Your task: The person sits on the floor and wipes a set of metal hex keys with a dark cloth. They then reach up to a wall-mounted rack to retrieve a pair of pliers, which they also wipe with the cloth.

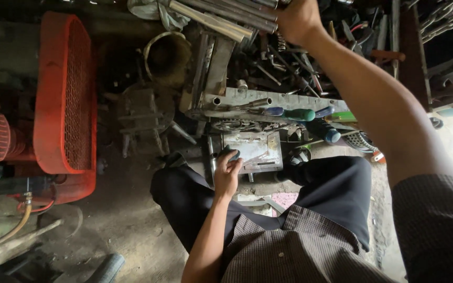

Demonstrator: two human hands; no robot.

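Item: metal plate (252,152), flat on the floor between my knees; my left hand (227,173) rests closed on a dark knob (231,153) at its left edge; my right hand (295,20) reaches far ahead, gripping among steel pipes (221,18), grip unclear.

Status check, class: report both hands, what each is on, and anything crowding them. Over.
Left hand gripping dark tool handle beside metal tray. Right hand up in tool pile, by steel tubes; grasp hidden. Screwdrivers lie between.

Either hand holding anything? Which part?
Left hand grips a small dark knob-like part at the metal plate's edge. Right hand reaches among tools; hold cannot be told.
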